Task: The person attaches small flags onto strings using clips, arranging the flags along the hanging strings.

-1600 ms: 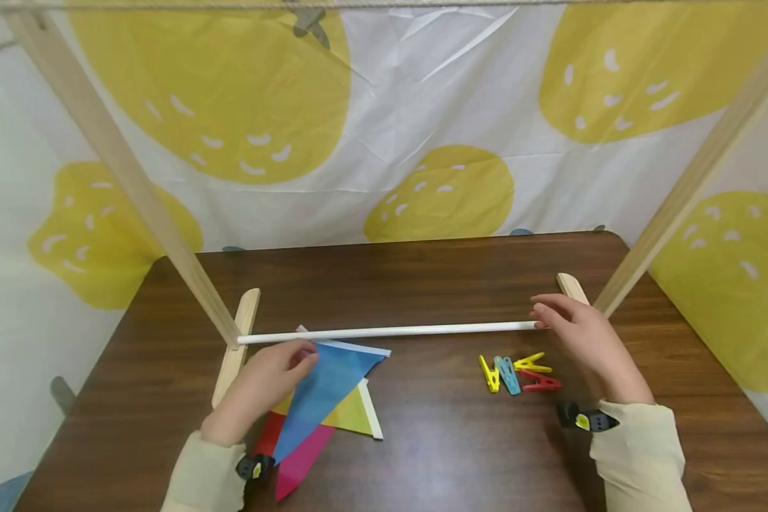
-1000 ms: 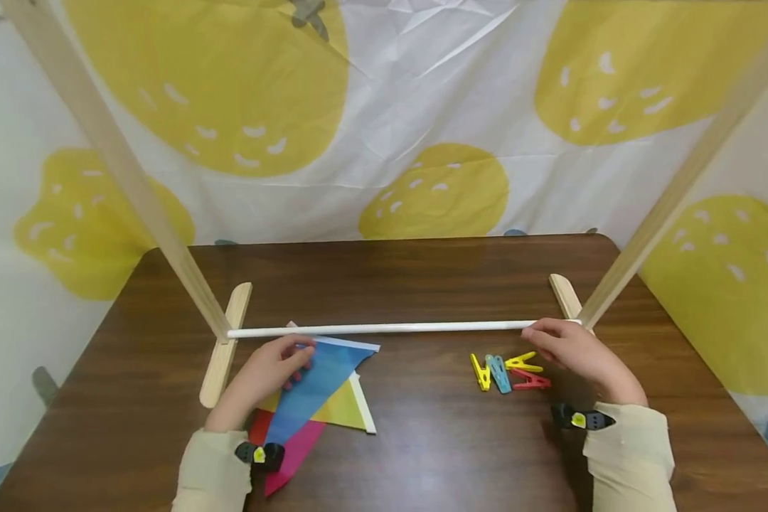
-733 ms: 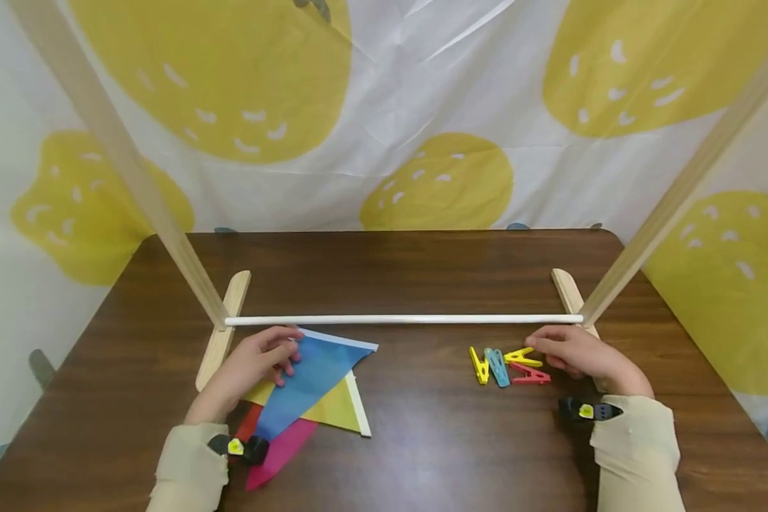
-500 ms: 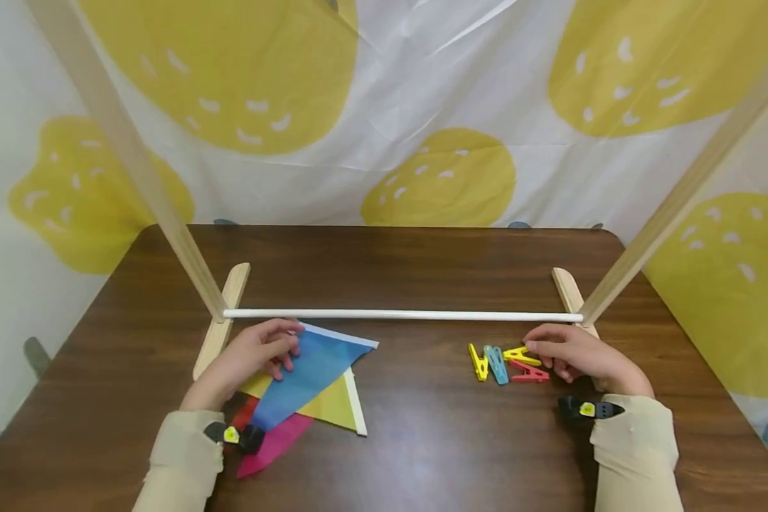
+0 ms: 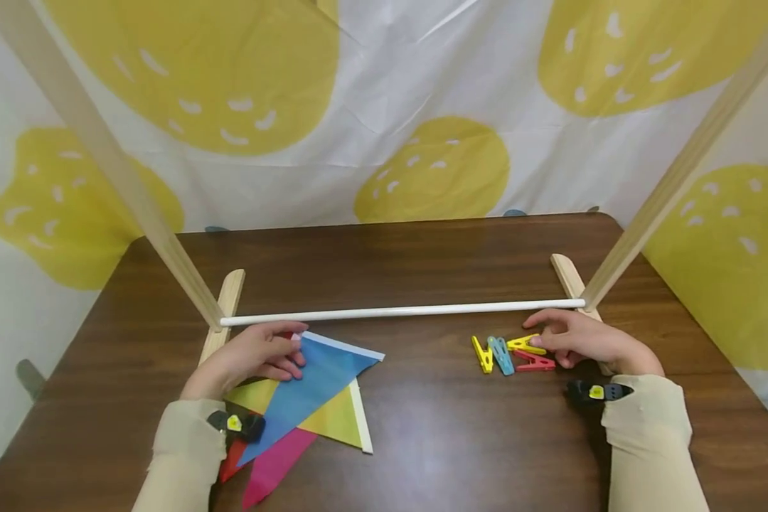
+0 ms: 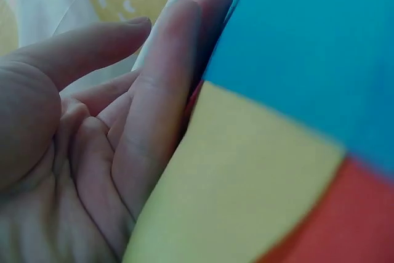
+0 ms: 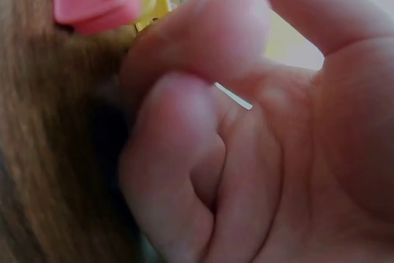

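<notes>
Nearest me, my left hand (image 5: 246, 355) lies flat with straight fingers on the stack of flags (image 5: 307, 387), touching the blue flag (image 5: 313, 377) near its white-edged top; I count four flags, blue on top, then yellow (image 5: 333, 419), pink (image 5: 275, 462) and red (image 5: 230, 462). The left wrist view shows what the head view cannot: those fingers (image 6: 160, 109) lie flat along the cloth, nothing pinched, with blue, yellow and red meeting beside them. My right hand (image 5: 592, 341) rests at the pegs; its fingertips touch the yellow peg (image 5: 526, 345), and the right wrist view shows the fingers curled, though whether they clamp it I cannot tell. I count four pegs on the table (image 5: 435, 455): two yellow, one blue (image 5: 503, 355), one red (image 5: 534, 363). Beyond both hands the white rod (image 5: 397, 311) spans two wooden posts (image 5: 102, 156). Farthest is the sheet with yellow blobs (image 5: 435, 174). I can read no writing anywhere.
</notes>
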Tool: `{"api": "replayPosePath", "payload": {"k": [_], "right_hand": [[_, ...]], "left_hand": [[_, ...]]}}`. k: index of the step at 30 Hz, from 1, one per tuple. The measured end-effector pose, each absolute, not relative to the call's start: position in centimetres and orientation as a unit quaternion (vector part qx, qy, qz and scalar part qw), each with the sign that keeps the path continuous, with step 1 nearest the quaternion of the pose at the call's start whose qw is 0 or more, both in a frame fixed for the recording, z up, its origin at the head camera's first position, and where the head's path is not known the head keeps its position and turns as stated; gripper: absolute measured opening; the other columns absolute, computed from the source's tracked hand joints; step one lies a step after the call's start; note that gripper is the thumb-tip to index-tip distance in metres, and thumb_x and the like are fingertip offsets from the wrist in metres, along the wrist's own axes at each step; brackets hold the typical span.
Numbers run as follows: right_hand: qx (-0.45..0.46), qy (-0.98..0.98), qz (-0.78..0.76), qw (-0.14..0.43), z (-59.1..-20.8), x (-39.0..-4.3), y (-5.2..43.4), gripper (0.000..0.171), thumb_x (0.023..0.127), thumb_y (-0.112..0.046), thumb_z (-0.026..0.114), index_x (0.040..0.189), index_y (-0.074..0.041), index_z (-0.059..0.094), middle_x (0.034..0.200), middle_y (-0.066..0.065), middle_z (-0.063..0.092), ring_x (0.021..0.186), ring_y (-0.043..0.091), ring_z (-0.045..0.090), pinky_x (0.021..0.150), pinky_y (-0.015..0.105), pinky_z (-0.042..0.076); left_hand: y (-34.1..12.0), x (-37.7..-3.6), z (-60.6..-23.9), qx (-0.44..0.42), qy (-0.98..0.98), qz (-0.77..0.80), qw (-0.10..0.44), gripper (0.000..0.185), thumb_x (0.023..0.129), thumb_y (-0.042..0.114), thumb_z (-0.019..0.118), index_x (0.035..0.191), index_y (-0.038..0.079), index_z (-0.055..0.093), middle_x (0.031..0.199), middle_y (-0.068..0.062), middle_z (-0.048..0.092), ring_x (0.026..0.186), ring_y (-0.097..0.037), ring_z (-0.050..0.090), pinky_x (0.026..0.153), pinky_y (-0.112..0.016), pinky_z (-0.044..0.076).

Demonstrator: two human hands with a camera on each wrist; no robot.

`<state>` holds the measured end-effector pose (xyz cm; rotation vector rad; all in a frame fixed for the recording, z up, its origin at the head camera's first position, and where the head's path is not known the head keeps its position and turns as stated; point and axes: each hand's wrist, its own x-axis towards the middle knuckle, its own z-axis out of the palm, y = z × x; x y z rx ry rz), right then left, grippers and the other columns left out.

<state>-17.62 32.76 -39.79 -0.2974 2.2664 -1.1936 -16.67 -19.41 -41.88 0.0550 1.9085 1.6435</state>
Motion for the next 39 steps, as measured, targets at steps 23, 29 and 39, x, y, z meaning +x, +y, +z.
{"api": "replayPosePath", "payload": {"k": [23, 29, 39], "right_hand": [[-0.152, 0.873, -0.396, 0.240, -38.8, -16.5, 32.9, 0.047, 0.078, -0.019, 0.068, 0.116, -0.001, 0.048, 0.080, 0.010, 0.046, 0.058, 0.016, 0.050, 0.052, 0.030, 0.047], [-0.148, 0.884, -0.376, 0.237, -38.2, -16.6, 32.5, 0.045, 0.077, -0.020, 0.069, 0.113, 0.000, 0.049, 0.077, 0.009, 0.046, 0.057, 0.016, 0.049, 0.052, 0.029, 0.047], [-0.103, 0.872, -0.415, 0.236, -38.7, -16.6, 32.4, 0.052, 0.079, -0.021, 0.067, 0.119, 0.003, 0.045, 0.077, 0.012, 0.049, 0.059, 0.019, 0.056, 0.053, 0.032, 0.050]], "left_hand": [[-15.6, -15.9, -40.7, 0.120, 0.908, 0.376, 0.141, 0.041, 0.081, 0.020, 0.066, 0.120, 0.017, 0.053, 0.070, -0.002, 0.051, 0.057, -0.014, 0.051, 0.054, -0.028, 0.044], [-14.4, -15.0, -40.2, 0.123, 0.949, 0.267, 0.117, 0.045, 0.080, 0.025, 0.066, 0.123, 0.017, 0.053, 0.065, 0.002, 0.047, 0.058, -0.012, 0.044, 0.055, -0.028, 0.035], [-14.2, -14.7, -39.4, 0.097, 0.966, 0.218, 0.097, 0.040, 0.078, 0.029, 0.067, 0.114, 0.018, 0.056, 0.064, 0.003, 0.048, 0.057, -0.012, 0.045, 0.051, -0.028, 0.034]]}}
